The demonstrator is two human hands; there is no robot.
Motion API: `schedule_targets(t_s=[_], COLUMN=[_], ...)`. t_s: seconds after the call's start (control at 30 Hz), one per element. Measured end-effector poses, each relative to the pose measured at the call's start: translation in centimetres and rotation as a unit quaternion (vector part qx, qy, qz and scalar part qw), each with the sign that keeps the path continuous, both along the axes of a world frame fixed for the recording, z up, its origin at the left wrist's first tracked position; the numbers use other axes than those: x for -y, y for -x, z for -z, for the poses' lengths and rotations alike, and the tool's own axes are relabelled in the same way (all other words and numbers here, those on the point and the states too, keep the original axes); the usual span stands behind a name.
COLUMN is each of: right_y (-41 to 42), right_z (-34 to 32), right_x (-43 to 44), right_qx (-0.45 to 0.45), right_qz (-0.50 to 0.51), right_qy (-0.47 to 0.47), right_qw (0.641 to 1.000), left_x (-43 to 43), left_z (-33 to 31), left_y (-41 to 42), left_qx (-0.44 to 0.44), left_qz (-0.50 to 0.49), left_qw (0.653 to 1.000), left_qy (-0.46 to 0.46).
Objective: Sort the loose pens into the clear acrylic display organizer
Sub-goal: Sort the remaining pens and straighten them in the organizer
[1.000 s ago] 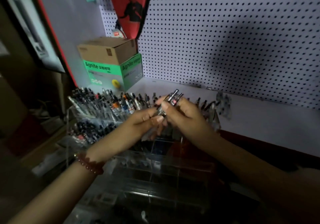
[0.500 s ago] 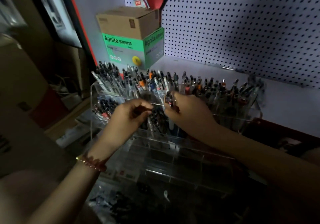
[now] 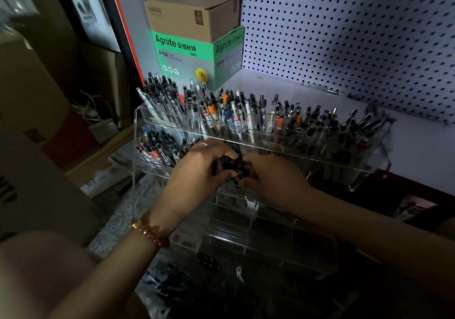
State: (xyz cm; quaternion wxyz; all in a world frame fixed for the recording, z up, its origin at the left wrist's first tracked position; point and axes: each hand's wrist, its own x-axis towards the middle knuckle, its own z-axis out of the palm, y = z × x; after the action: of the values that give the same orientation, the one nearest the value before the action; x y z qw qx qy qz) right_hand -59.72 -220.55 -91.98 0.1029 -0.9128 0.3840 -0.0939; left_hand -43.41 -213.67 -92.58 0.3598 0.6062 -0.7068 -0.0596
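Head view: a dark bunch of pens (image 3: 229, 167) is gripped between the left hand (image 3: 197, 173) and the right hand (image 3: 273, 178), with fingers curled round it, at the middle tier of the clear acrylic organizer (image 3: 270, 235). The pens are judged light, stiff and slippery, best pinched mid-barrel. The upper tier is packed full. Thin acrylic edges lie close, and open compartments are seen lower down.
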Motion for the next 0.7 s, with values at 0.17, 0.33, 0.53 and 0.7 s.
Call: schedule_targets(t_s=[0.17,0.33,0.53,0.7], right_y=[0.0,0.1,0.3,1.2], right_z=[0.4,0.3,0.5,0.7], right_x=[-0.3,-0.4,-0.4,-0.5], right_qx=[0.02,0.033,0.019,0.069], right_qz=[-0.007,0.011,-0.026,-0.031], right_qy=[0.029,0.032,0.038,0.064], right_qw=[0.999,0.999,0.999,0.995], left_x=[0.4,0.5,0.8,0.7], left_z=[0.6,0.6,0.5,0.4], left_y=[0.8,1.4,1.7,1.7], left_qx=[0.002,0.004,0.022,0.014], left_qz=[-0.037,-0.066,-0.088,-0.077], left_qw=[0.999,0.998,0.996,0.996], left_qy=[0.011,0.022,0.005,0.035])
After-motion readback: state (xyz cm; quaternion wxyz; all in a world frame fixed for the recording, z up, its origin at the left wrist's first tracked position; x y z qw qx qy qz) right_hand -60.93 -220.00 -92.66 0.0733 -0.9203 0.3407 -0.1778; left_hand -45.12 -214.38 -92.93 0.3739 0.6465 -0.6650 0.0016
